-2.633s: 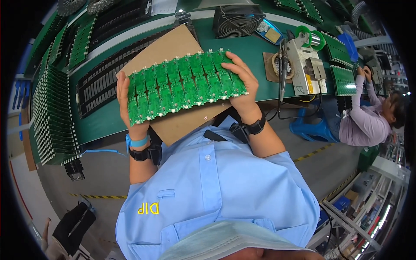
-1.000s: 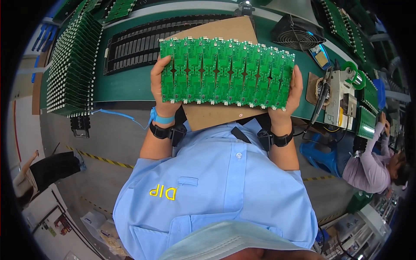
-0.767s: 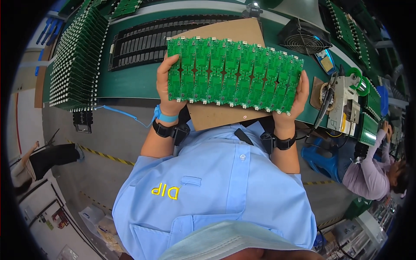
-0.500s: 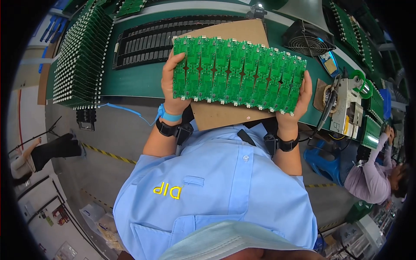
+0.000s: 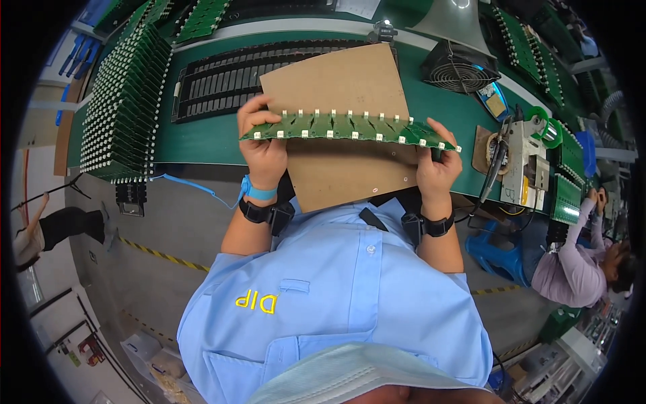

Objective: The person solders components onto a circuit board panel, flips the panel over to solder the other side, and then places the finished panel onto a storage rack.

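Between my two hands a long green circuit board panel [image 5: 343,126] is held nearly edge-on, with small white connectors along both long edges. My left hand [image 5: 262,145] grips its left end, fingers over the far side and thumb near the front edge. My right hand [image 5: 439,165] is closed on the right end. Under the panel lies a flat brown cardboard sheet [image 5: 336,77] on the green bench, its near part reaching past the bench edge toward me. A blue wrist strap [image 5: 259,191] with a cord circles my left wrist.
At left stands a tall stack of green circuit boards [image 5: 124,101]. Behind the cardboard lies a black slotted tray [image 5: 229,77]. To the right are a black fan [image 5: 461,67], a soldering iron [image 5: 496,158] and a solder reel [image 5: 544,126]. A co-worker [image 5: 572,259] sits at far right.
The panel has tilted from facing me broadly to almost edge-on, and my hands have turned with it. More of the cardboard sheet shows behind it.
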`<state>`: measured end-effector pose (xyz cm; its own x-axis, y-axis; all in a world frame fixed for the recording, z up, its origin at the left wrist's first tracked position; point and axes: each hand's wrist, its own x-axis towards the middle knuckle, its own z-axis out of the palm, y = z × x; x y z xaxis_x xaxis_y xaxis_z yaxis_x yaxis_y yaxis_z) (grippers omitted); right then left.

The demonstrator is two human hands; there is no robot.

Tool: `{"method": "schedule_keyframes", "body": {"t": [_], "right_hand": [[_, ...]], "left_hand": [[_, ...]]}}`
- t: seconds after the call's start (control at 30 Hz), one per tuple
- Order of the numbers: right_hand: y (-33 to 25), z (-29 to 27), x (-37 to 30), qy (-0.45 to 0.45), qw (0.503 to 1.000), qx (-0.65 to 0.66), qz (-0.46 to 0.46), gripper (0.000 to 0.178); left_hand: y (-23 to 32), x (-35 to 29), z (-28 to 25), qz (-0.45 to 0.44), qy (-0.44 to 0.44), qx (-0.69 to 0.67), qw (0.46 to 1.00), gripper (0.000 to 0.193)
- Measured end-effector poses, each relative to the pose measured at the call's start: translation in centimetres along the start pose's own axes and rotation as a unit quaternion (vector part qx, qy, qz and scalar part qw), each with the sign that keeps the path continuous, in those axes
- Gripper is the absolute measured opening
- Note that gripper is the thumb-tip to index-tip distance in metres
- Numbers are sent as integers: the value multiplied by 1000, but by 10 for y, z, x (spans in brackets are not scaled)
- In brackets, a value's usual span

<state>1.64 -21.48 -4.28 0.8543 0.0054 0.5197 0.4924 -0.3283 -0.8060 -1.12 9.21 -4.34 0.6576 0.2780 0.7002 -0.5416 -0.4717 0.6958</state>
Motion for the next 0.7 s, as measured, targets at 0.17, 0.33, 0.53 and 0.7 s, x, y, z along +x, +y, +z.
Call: {"method": "schedule_keyframes", "body": {"t": [0.17,0.33,0.53,0.7], "right_hand": [[-6,5,-2,19,998,26,55,42],[-3,6,-1,28,999,4,18,57],[-16,8,-2,11,1000,15,16,75],[-32,15,-9,-81,996,-35,-17,98]], "left_hand": [[2,-7,3,-59,-20,-163,985,17],[7,-14,2,-99,-3,-125,987,12],[19,-19,-4,-113,-29,-116,986,16],[46,-34,-9,-41,-96,-101,989,23]]}}
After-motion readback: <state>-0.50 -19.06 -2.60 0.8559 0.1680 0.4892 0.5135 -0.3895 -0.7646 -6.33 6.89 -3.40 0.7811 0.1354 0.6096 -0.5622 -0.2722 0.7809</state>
